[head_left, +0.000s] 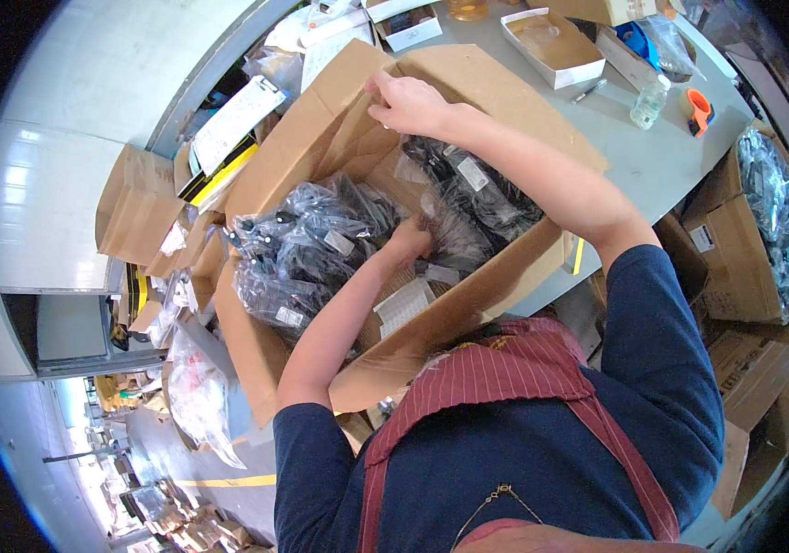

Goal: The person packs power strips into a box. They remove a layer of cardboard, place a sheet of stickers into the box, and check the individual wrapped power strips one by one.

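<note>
A large open cardboard box (pixel 468 78) stands before me, its flaps folded outward. Two heaps of clear plastic bags with black items inside fill much of it: one heap (pixel 311 244) at the left, another pile of bags (pixel 496 198) at the right, some bearing white labels. My left hand (pixel 411 238) reaches down between the heaps, fingers curled against the right pile; what they hold is hidden. At the box's far corner, my right hand (pixel 408 106) is closed on the edge of a flap. A white printed sheet (pixel 403 307) lies inside, near the box's front wall.
On the grey table (pixel 597 129) beyond are a shallow white box (pixel 555 51), a clear bottle (pixel 650 101), an orange tape dispenser (pixel 696 112) and a pen (pixel 590 90). A clipboard (pixel 238 120) lies at the left. Another carton of bagged items (pixel 735 240) stands at the right.
</note>
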Tool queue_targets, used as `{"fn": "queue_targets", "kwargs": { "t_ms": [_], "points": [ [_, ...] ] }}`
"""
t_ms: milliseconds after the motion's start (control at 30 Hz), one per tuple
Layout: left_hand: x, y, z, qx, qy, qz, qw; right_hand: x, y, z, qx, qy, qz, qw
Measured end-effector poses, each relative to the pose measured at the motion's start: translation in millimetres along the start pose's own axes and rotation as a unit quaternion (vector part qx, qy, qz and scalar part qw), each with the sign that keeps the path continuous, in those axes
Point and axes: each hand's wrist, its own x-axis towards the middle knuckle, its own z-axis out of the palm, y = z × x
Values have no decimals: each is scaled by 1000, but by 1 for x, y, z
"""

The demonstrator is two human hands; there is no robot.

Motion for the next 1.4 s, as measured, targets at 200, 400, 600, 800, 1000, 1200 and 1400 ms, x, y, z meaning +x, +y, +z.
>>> {"fn": "queue_targets", "kwargs": {
  "t_ms": [200, 400, 600, 800, 1000, 1200, 1400],
  "points": [
    [31, 15, 6, -167, 9, -27, 986, 2, -8, -2, 19, -65, 32, 997],
    [31, 31, 42, -243, 19, -37, 969, 1, 4, -1, 19, -29, 13, 999],
    [-9, 20, 24, -316, 17, -107, 942, 2, -7, -1, 58, -26, 5, 998],
    [-70, 8, -9, -389, 0, -23, 921, 5, -7, -5, 93, -23, -29, 995],
    [-106, 48, -31, -470, -44, 76, 878, 1, -13, -11, 206, -58, 26, 976],
    [-127, 62, -27, -294, 76, 192, 933, 4, -16, -11, 311, -75, 56, 946],
    [-154, 91, -52, -279, 130, 294, 905, -5, -44, -37, 426, -117, 48, 896]
  ]
}}
